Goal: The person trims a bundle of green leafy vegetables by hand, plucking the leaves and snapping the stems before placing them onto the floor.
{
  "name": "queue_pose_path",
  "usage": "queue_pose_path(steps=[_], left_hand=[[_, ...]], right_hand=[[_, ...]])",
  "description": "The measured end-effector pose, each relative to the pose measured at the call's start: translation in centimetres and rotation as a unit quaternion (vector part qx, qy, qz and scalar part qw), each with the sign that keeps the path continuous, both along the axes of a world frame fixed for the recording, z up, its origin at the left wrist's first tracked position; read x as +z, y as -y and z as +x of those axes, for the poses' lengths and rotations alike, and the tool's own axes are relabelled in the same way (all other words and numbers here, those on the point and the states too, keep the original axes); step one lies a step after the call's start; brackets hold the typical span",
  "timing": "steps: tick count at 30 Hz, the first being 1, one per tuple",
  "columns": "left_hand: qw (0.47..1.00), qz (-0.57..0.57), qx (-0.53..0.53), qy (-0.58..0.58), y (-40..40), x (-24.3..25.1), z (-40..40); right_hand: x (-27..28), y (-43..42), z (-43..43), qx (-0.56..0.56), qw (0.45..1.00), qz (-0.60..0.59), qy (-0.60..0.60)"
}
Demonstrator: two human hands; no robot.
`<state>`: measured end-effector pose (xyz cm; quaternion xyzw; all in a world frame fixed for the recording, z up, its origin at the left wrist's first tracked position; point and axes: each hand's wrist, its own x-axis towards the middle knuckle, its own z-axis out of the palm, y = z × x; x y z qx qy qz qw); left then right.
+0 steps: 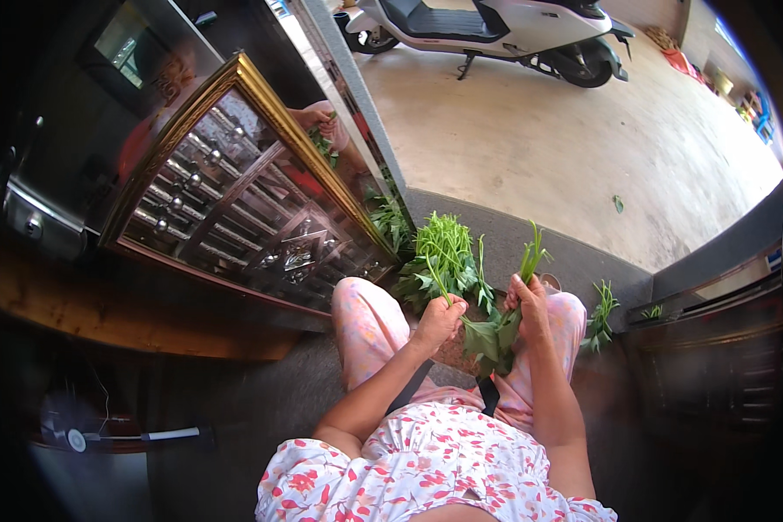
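My left hand [440, 321] pinches the stem of a leafy green sprig [436, 277], its stalk pointing up and away from me. To the right, my right hand [528, 301] grips a small bunch of green leafy stems [531, 258]. Broad leaves [486, 339] hang down between both hands, over my lap. Just beyond my left hand lies a big pile of leafy greens [445, 251], with its pale green stalks pointing away from me. Outside my right knee is a smaller bunch of greens [601, 320].
A grey stone threshold [502, 248] runs past the pile. On the concrete floor beyond stand a white scooter [496, 32] and, nearer, a loose leaf [618, 204]. At the left is a glossy door with a gold-framed panel [235, 196]; a dark door panel [711, 372] stands right.
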<state>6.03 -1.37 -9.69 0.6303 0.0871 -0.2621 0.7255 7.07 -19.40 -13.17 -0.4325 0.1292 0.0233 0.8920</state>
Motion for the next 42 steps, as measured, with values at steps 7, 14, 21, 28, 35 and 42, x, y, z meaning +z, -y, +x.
queue_pose_path(steps=[7, 14, 21, 28, 35, 42], left_hand=[[0.997, -0.011, 0.072, 0.020, -1.9, 0.9, 1.3], [0.948, 0.199, 0.050, 0.244, -1.4, -1.9, 1.1], [0.936, 0.236, -0.125, 0.230, 0.6, -4.0, -1.1], [0.913, 0.234, -0.239, 0.231, 1.9, -4.6, -2.1], [0.932, 0.158, -0.010, 0.326, 1.3, -1.0, -1.0], [0.980, 0.028, -0.002, 0.195, 1.1, 2.1, -0.7]], right_hand=[[0.4, -1.2, -0.7, -0.048, 0.989, -0.141, -0.018], [-1.2, -1.7, -1.1, 0.003, 0.975, -0.224, 0.003], [0.0, -2.6, -2.1, 0.086, 0.984, -0.154, -0.007], [0.5, -3.6, -2.8, 0.098, 0.972, -0.215, 0.002], [2.7, -3.7, -1.8, 0.067, 0.979, -0.193, 0.001], [3.5, -3.7, -1.6, 0.059, 0.975, -0.213, 0.041]])
